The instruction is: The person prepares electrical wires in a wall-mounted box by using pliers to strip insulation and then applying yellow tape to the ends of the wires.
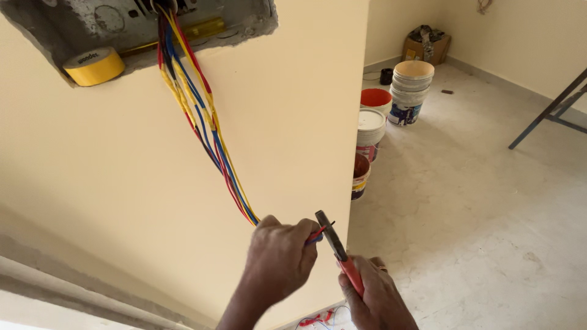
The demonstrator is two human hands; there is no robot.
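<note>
Two hands sit low in the view, close together. One is the left hand (280, 256). It is shut tight around a bunch of wires (202, 122). Red, blue and yellow ones run up and away from this fist, all the way to a hole in the wall (153, 24) far above the hands. Short ends of the red and blue wires poke out of the fist on the side near the other hand.

Next to it, the right hand (376, 296) is closed around a pair of pliers (339, 250) with red grips. Its dark tip points up and touches the wire ends just beside the left fist. I cannot tell if the tip is biting a wire or only resting on it. A ring shows on one finger of the right hand.

Up by the hole, well above the left hand, rests a roll of yellow tape (95, 66).

Far off past the right hand, some paint buckets (391, 104) stand in a row on the pale floor (477, 214) by the wall's edge. Behind them sits a cardboard box (426, 46). Below the hands, small bits of red wire (318, 319) lie on the floor.
</note>
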